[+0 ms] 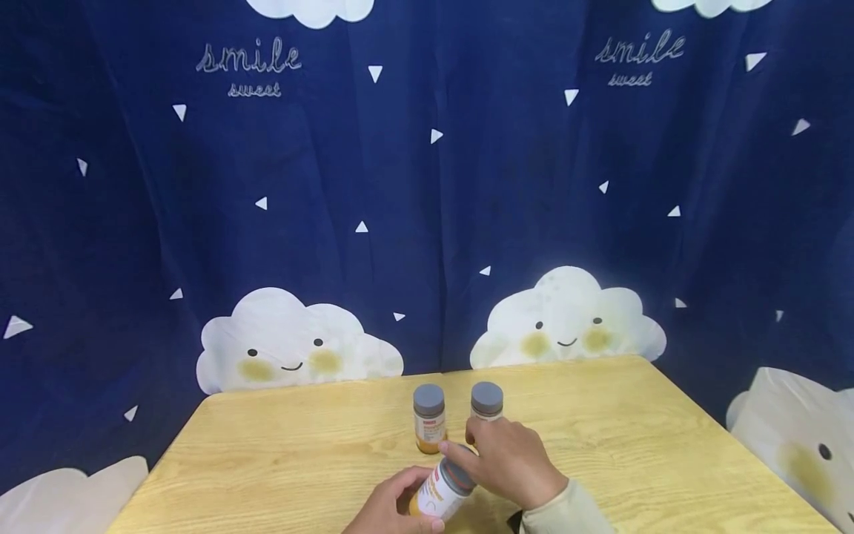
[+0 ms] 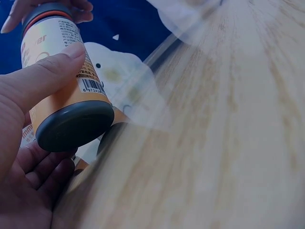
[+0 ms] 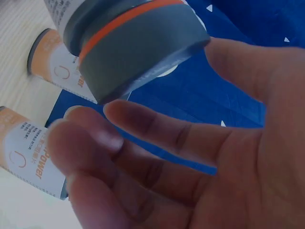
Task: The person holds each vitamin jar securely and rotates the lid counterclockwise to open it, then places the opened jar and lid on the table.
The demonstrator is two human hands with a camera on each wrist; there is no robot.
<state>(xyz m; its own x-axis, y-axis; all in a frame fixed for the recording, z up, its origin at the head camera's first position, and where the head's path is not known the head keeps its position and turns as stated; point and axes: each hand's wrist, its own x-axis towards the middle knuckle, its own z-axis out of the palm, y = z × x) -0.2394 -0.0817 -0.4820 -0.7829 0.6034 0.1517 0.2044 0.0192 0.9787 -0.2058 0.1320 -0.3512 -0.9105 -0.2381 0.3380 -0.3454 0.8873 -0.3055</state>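
My left hand [image 1: 390, 506] grips a tilted supplement bottle [image 1: 437, 495] with a white and orange label, its thumb lying across the label in the left wrist view. The dark base [image 2: 75, 126] of the bottle faces that camera. At the top end, my right hand [image 1: 515, 461] pinches the grey cap [image 3: 143, 55] by its edge between thumb and index fingertip. An orange ring [image 3: 121, 21] shows at the cap's lower side. The other right fingers are loosely bent, off the cap.
Two similar bottles stand upright on the wooden table [image 1: 300, 445] just beyond the hands: a left one [image 1: 430, 424] and a right one [image 1: 487, 399], the latter partly hidden by the right hand. A blue curtain [image 1: 427, 185] with clouds hangs behind the table's far edge.
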